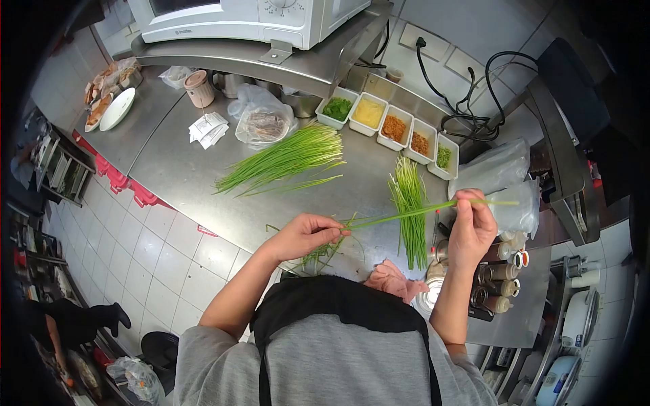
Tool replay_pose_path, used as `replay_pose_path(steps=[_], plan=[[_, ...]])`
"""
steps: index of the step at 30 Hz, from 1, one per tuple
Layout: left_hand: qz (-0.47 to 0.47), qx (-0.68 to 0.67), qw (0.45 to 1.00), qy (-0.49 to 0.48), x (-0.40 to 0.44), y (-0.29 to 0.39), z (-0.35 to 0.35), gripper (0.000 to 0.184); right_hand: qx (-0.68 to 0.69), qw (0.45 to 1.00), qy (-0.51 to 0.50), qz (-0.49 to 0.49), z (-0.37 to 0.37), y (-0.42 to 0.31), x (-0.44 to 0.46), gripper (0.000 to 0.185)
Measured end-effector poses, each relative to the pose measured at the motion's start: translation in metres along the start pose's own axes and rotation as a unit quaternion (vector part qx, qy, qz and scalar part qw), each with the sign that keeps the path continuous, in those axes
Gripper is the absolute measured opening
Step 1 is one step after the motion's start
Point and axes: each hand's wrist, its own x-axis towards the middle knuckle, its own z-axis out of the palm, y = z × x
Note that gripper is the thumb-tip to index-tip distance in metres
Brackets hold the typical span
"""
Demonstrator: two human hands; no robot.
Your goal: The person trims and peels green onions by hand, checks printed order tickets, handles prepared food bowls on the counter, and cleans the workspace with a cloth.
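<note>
My left hand [310,235] pinches one end of a few long green chives [379,218]. The other end is gripped between the fingers of my right hand [472,227], and the pale tips stick out past it. The stalks stretch almost level between the hands, above the steel counter [196,169]. Below them lies a narrow, neat bunch of chives [412,237], nearer my right hand. A larger fanned-out pile of chives [291,159] rests farther back on the left. Loose, tangled chive scraps [323,256] lie under my left hand, partly hidden by it.
Several white tubs [366,113] of chopped ingredients line the back. A plastic bag [265,127], paper slips [208,129] and a white plate [118,108] are at left. A pink cloth [393,281] and seasoning jars [500,272] sit near my right arm. The microwave [244,20] stands above.
</note>
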Motion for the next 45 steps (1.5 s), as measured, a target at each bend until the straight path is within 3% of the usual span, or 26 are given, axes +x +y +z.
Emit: replay_pose_path(steps=[4,7,9,11,13,15,18,21,24,27,28,30,35,39,42,45], plan=[[-0.050,-0.002,0.992,0.119,0.005,-0.004,0.001,0.020,-0.008,0.971,-0.130,-0.200,0.012,-0.016,-0.005,0.011],[-0.071,-0.075,0.977,0.187,0.015,-0.015,-0.007,0.022,0.019,0.953,-0.205,-0.222,0.025,-0.035,-0.013,0.014],[-0.064,-0.066,0.971,0.221,0.018,-0.027,-0.016,0.025,0.068,0.970,-0.152,-0.176,0.022,-0.036,-0.011,0.011],[-0.072,0.037,0.981,0.179,0.014,-0.036,-0.020,0.026,0.084,0.987,-0.073,-0.116,0.017,-0.034,-0.004,0.009],[-0.061,0.174,0.971,0.153,0.009,-0.048,-0.019,0.024,0.046,0.995,-0.083,0.011,0.003,-0.017,0.008,0.011],[-0.029,0.340,0.928,0.147,0.008,-0.061,-0.018,0.020,-0.014,0.982,-0.106,0.154,-0.014,0.016,0.012,0.016],[0.049,0.482,0.850,0.205,0.022,-0.071,-0.007,0.014,-0.204,0.930,-0.179,0.249,-0.029,0.088,0.010,0.025],[0.040,0.556,0.813,0.169,0.040,-0.087,-0.006,0.013,-0.454,0.873,-0.178,0.006,-0.038,0.151,-0.019,0.030],[0.026,0.562,0.809,0.169,0.049,-0.097,-0.006,0.013,-0.322,0.912,-0.225,0.114,-0.026,0.137,-0.034,0.021],[0.008,0.473,0.861,0.184,0.051,-0.083,-0.009,0.013,-0.206,0.907,-0.290,0.224,-0.013,0.127,-0.067,0.016],[-0.029,0.386,0.905,0.176,0.050,-0.074,-0.009,0.013,-0.172,0.900,-0.308,0.254,-0.008,0.125,-0.075,0.015],[-0.104,0.200,0.962,0.157,0.046,-0.055,-0.011,0.013,-0.201,0.920,-0.280,0.188,0.008,0.106,-0.078,0.012],[-0.115,0.139,0.977,0.113,0.030,-0.038,-0.015,0.014,-0.255,0.945,-0.204,0.006,0.025,0.073,-0.050,0.011],[-0.111,0.126,0.980,0.107,0.023,-0.029,-0.015,0.017,-0.270,0.922,-0.271,-0.056,0.016,0.093,-0.041,0.013],[-0.098,0.097,0.985,0.101,0.018,-0.026,-0.015,0.018,-0.252,0.918,-0.297,-0.070,0.014,0.094,-0.036,0.012],[-0.100,0.088,0.986,0.102,0.017,-0.024,-0.016,0.018,-0.181,0.948,-0.244,0.095,0.017,0.085,-0.038,0.009]])
